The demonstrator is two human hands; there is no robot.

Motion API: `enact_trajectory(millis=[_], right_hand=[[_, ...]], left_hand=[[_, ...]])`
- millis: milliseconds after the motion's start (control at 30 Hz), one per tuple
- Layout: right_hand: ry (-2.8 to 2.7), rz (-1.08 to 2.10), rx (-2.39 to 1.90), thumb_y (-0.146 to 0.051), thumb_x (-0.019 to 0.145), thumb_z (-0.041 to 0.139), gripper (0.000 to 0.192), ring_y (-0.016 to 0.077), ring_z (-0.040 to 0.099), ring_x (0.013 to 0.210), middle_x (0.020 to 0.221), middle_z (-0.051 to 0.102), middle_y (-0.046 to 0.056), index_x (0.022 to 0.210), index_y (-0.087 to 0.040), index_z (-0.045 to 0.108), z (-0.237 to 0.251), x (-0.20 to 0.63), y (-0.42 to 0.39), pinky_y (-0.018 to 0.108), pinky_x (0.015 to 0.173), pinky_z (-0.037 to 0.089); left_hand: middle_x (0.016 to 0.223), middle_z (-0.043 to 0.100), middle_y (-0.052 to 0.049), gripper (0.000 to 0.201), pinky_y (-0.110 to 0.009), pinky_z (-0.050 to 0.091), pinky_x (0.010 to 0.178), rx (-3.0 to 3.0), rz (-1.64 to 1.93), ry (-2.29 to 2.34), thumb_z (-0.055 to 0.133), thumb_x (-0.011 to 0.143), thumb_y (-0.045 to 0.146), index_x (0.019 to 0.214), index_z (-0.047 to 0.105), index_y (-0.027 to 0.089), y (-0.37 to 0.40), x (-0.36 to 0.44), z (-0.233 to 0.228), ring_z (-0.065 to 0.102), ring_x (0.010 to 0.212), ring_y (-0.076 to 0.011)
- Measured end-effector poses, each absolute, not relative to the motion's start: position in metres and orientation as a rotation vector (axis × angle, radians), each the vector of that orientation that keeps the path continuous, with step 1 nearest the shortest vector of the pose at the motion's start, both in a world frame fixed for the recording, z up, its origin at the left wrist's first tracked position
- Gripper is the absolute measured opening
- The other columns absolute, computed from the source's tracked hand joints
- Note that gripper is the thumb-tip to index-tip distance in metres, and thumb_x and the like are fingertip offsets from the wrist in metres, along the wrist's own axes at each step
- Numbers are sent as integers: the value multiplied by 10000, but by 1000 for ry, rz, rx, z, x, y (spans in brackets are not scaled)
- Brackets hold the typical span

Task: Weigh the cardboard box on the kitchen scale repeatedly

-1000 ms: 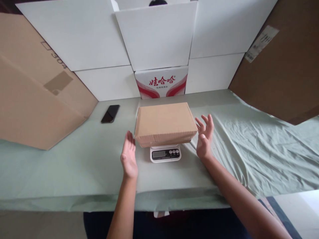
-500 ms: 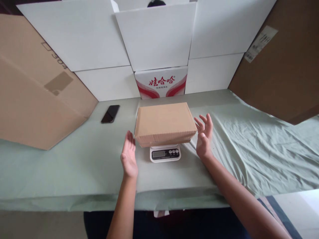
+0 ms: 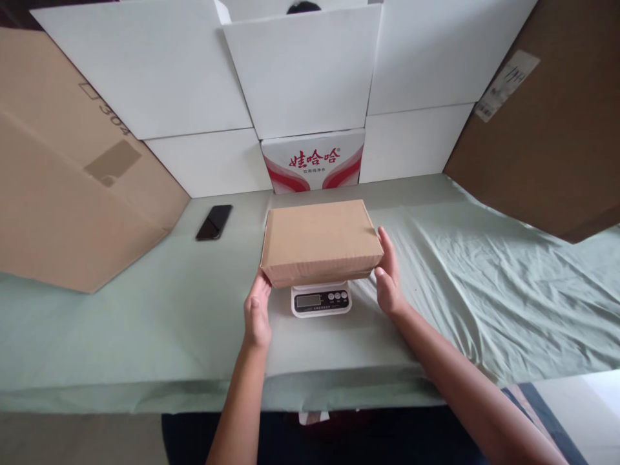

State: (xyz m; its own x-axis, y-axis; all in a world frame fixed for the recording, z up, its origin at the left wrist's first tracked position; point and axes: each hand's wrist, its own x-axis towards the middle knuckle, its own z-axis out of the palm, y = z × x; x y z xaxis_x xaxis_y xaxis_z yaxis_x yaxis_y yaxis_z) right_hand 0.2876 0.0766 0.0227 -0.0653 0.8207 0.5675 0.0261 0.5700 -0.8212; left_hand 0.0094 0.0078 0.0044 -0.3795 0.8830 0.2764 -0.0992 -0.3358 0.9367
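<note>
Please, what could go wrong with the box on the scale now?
The cardboard box is wider than the visible front of the scale, so it might tip if pushed unevenly. With the left hand and right hand at its ends, their pressure could also disturb any weight reading.

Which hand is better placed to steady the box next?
Probably the right hand: its fingers lie along the box's right end, while the left hand is low at the front-left corner.
</note>
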Motion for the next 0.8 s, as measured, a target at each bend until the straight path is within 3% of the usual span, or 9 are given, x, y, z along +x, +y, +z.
enact_trajectory(millis=[100,267,467,633,800], right_hand=[[-1555,762,-797,-682,978,520,800,374,292,1641,1770,308,2,1679,-400,256,19,287,72,631,1346,266],[-1512,721,-799,-740,960,486,837,374,274,1648,1770,281,10,1675,-390,227,31,282,88,611,1355,280],[-1476,622,-779,-743,935,484,826,368,243,1653,1749,305,32,1631,-371,241,57,258,165,617,1370,203],[-1393,723,-797,-689,886,530,788,363,332,1600,1673,411,105,1533,-279,347,36,240,210,608,1367,194],[-1417,820,-797,-639,885,560,782,337,349,1603,1676,422,114,1533,-267,330,16,238,218,568,1371,204]], left_hand=[[1519,639,-213,953,-556,400,1241,1121,1776,1198,530,818,889,1420,695,169,5,10,2,483,1523,-421],[1504,653,-207,909,-538,398,1249,1211,1760,1162,526,857,859,1420,690,164,19,7,20,503,1512,-404],[1507,656,-187,869,-483,374,1268,1284,1771,1120,543,861,864,1374,709,182,109,-1,53,509,1517,-360],[1543,612,-229,1002,-493,384,1261,1082,1749,1189,622,733,927,1363,703,153,165,-5,22,496,1524,-383],[1567,599,-200,881,-475,380,1264,999,1700,1220,582,841,851,1405,686,182,171,-9,-2,493,1533,-343]])
